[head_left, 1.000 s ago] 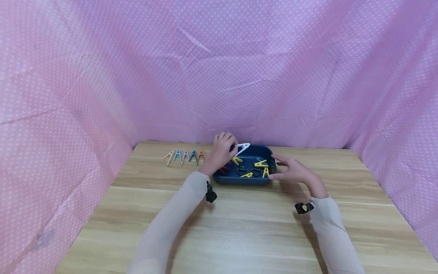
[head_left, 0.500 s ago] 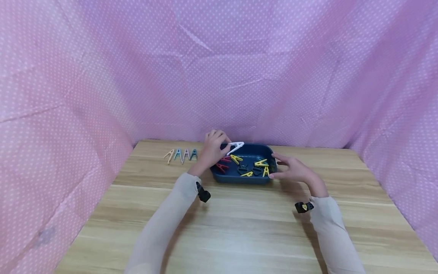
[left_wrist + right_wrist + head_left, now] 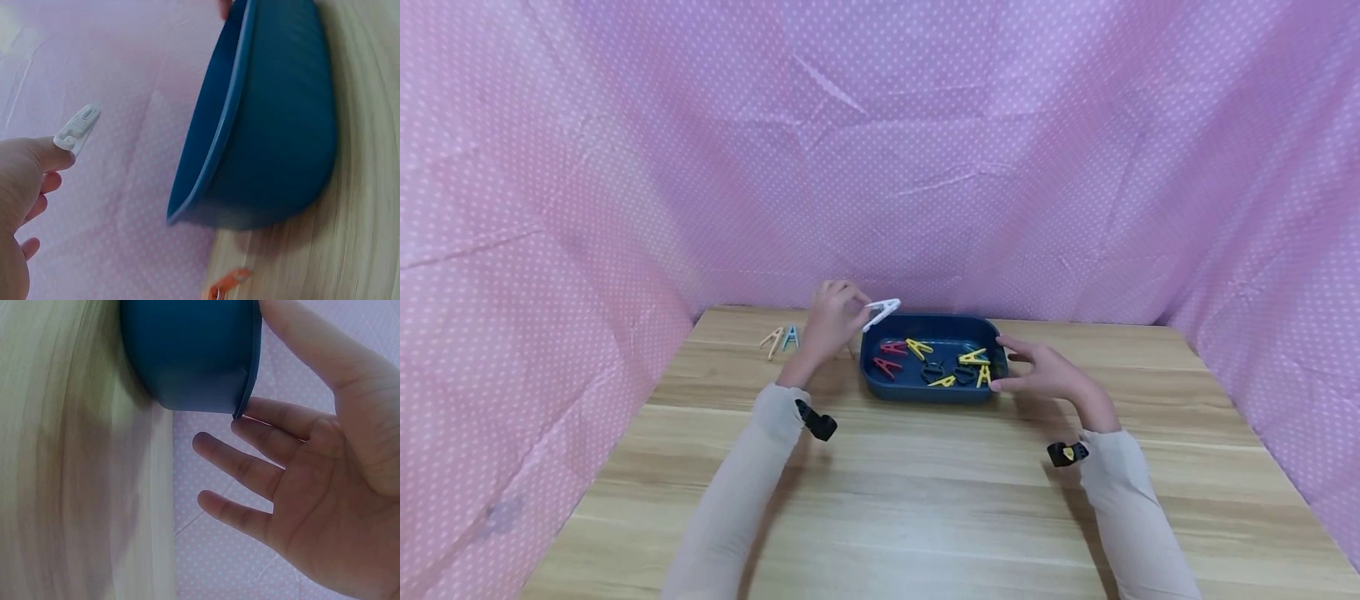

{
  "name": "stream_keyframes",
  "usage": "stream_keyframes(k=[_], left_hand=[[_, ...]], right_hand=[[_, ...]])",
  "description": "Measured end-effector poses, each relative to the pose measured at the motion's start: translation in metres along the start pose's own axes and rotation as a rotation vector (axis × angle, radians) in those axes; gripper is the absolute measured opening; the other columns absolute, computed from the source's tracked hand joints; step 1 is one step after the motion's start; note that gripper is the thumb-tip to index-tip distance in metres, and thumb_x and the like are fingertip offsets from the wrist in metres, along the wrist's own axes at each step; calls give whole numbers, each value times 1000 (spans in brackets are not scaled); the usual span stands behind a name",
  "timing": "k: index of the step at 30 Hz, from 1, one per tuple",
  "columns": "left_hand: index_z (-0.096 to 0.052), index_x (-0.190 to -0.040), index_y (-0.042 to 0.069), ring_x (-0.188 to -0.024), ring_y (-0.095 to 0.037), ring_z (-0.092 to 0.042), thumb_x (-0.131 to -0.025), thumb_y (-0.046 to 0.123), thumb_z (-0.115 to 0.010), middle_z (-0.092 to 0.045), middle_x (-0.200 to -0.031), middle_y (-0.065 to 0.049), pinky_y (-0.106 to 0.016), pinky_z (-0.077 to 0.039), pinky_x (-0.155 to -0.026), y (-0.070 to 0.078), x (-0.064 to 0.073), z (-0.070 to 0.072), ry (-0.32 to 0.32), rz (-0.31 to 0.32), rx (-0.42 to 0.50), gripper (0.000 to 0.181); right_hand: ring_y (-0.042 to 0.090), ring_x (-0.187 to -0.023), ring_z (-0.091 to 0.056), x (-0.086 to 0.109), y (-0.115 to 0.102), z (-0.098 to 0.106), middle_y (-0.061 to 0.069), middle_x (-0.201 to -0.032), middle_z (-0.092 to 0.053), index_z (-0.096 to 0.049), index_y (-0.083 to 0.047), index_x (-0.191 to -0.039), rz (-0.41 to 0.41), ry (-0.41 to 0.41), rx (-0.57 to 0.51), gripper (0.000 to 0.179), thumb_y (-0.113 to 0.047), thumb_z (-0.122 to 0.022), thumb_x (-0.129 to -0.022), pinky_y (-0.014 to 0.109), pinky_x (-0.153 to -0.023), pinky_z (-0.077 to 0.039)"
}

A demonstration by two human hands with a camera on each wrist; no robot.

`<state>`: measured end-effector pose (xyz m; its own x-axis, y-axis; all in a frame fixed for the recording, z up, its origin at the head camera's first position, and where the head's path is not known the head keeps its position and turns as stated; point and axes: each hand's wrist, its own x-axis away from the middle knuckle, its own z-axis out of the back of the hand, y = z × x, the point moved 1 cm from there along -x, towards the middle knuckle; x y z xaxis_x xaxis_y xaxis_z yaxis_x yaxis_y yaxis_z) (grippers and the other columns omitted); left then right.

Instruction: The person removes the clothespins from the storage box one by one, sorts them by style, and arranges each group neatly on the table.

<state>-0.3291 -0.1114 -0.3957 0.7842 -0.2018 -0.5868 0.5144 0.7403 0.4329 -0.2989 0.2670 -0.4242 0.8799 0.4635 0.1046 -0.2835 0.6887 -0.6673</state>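
Hanging at the rear and both sides, a pink dotted curtain (image 3: 880, 150) is enclosing the tabletop (image 3: 910, 483). Clock positions below are taking the center of the tub (image 3: 928, 394) in the head view as reference.

The dark blue tub is standing on the tabletop. At 3 o'clock, the right hand (image 3: 1041, 371) is touching its rim with thumb and fingertips, fingers extended and spread apart. At 10 o'clock, the left hand (image 3: 831, 321) is pinching the white clip (image 3: 882, 311) between thumb and finger, holding it raised and apart from the rim.

Inside the tub, red clips (image 3: 886, 367) are lying at 9 o'clock and yellow clips (image 3: 973, 357) at 11, 3, 4 and 5. On the tabletop at 9 o'clock, a tan clip (image 3: 772, 341) and a blue clip (image 3: 791, 337) are lying side by side.

Handling: the white clip is probably behaving as light, stiff plastic, smooth enough to be twisting under a weak pinch; gripping it across the leg ends should be giving the best control.

Visibility: the thumb is covering the near end of the white clip. In the left wrist view, an orange clip (image 3: 230, 281) is blurring at the lower edge, partly cut off. Dark pieces (image 3: 932, 371) are blending into the tub floor.
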Motion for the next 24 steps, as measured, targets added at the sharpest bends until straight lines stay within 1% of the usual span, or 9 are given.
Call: stream_keyframes(k=[4,7,13,16,20,24], left_hand=[[-74,-94,4,-102,-33,-57,-87,12,-79,-72,-104,-13,-48,-43,-93,-14,5,12,58,65,34,11],[-74,-94,3,-104,-35,-57,-88,12,-78,-72,-105,-16,-50,-43,-95,-24,10,23,92,102,44,12],[-75,-95,0,-105,-38,-57,-86,13,-79,-73,-104,-19,-52,-37,-99,-50,22,40,169,196,59,16],[-75,-96,-1,-106,-39,-56,-87,14,-79,-73,-102,-20,-54,-36,-100,-64,29,47,208,235,46,18],[-74,-98,-2,-107,-39,-55,-88,13,-77,-71,-104,-21,-54,-35,-101,-85,40,52,263,277,34,19],[-73,-96,-4,-103,-41,-54,-87,9,-76,-69,-101,-23,-53,-37,-96,-102,52,56,318,294,31,16]], right_hand=[[44,-142,-44,1,1,0,21,-164,-33,-32,-7,-159,-1,0,0,96,-44,-80,-86,61,-113,-37],[44,-142,-45,1,0,0,22,-163,-33,-32,-6,-159,6,2,1,95,-43,-80,-86,62,-112,-37],[46,-142,-43,1,1,-1,23,-163,-33,-32,-4,-159,17,3,-5,93,-41,-80,-87,62,-113,-37],[46,-143,-43,2,1,0,23,-163,-33,-33,-4,-158,18,4,-1,92,-41,-79,-88,62,-113,-37],[46,-143,-43,2,1,0,23,-163,-34,-33,-4,-158,19,4,2,92,-40,-79,-88,62,-112,-37],[46,-142,-43,1,1,1,23,-163,-33,-32,-3,-158,26,-1,5,92,-40,-79,-88,62,-112,-37]])
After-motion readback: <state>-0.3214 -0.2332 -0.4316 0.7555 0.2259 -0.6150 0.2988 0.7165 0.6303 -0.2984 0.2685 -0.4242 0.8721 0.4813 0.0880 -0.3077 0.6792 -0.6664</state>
